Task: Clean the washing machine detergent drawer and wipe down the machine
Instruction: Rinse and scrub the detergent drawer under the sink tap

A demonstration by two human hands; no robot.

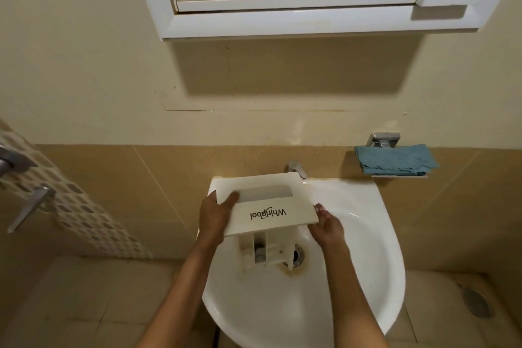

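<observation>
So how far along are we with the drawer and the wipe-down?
Done: the detergent drawer is out and over the sink. In hand: the left hand and right hand hold its front panel by the ends, compartments down toward the drain; no water shows running. Left: the blue cloth lies on its wall shelf, the machine is out of view, so wiping looks still ahead.

Dim warm light, wide-angle edge distortion
</observation>
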